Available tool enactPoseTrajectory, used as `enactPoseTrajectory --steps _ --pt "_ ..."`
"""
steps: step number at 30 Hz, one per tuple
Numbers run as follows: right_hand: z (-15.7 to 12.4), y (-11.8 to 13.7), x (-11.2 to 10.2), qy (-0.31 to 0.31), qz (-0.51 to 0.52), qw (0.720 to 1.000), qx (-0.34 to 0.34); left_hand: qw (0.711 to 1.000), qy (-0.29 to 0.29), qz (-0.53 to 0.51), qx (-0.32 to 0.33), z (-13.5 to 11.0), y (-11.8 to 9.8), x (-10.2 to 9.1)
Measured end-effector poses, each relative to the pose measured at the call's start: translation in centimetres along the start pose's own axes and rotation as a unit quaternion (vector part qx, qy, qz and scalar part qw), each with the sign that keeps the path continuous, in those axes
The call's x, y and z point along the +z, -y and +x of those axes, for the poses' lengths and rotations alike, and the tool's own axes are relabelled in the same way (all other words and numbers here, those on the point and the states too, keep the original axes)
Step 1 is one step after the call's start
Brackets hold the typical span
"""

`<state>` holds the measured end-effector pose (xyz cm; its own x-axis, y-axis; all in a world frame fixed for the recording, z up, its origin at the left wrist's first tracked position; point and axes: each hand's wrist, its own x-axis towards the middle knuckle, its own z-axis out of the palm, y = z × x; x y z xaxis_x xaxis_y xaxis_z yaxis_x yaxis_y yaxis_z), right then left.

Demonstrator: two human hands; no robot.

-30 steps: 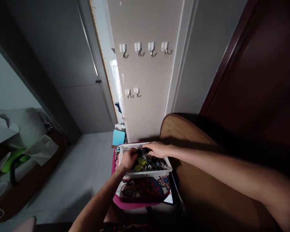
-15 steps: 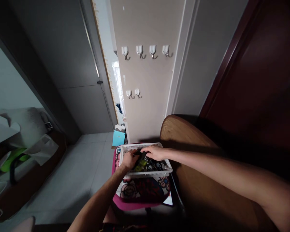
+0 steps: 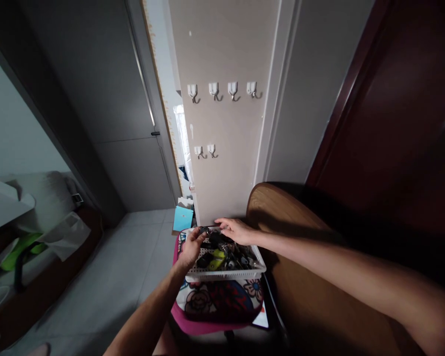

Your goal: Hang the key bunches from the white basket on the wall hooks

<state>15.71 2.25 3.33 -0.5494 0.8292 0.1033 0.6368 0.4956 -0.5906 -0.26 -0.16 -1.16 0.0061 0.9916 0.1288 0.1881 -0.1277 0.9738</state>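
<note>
A white plastic basket (image 3: 228, 277) sits on a flower-patterned seat (image 3: 202, 296) with a pink edge. Inside it lie several dark items with shiny metal parts, which look like keys and fobs (image 3: 232, 259), and a yellow-green piece (image 3: 217, 259). My left hand (image 3: 190, 248) is over the basket's left side, its thumb and fingers closed on a small dark key-like item (image 3: 205, 231). At the far right of the basket, my right hand (image 3: 238, 231) hovers above the rim with fingers stretched and apart; nothing shows in it.
Several white adhesive hooks (image 3: 214, 90) are fixed to the wall panel in two rows. A curved wooden board (image 3: 278, 207) stands close on the right. Behind the seat is a blue box (image 3: 183, 218). A grey door (image 3: 133, 173) and a cluttered bench (image 3: 85, 242) are at left.
My left hand has come up and left out of the pile with a small dark item. My right hand has lifted slightly off the items. The camera view has tilted up a little.
</note>
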Motion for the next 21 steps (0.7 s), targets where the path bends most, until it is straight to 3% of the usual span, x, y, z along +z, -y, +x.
enactPoseTrajectory --steps 3,7,13,16,21 --pt "0.0 0.2 -0.1 0.014 0.014 1.000 -0.017 0.997 0.048 -0.066 0.014 0.3 -1.0 -0.2" --pt "-0.1 0.7 -0.3 0.029 0.022 0.998 -0.045 0.992 0.068 -0.098 0.035 1.0 -2.8 -0.2" --pt "0.5 1.2 -1.3 -0.044 0.049 0.998 0.006 0.986 0.048 -0.147 0.057 1.9 -4.7 -0.1" --pt "0.8 1.7 -1.9 -0.072 0.144 0.987 0.020 0.985 0.036 -0.157 0.058 2.1 -5.5 -0.4" --pt "0.7 2.2 -2.1 -0.065 0.273 0.958 0.060 0.984 0.052 -0.153 0.077 2.5 -6.3 -0.1"
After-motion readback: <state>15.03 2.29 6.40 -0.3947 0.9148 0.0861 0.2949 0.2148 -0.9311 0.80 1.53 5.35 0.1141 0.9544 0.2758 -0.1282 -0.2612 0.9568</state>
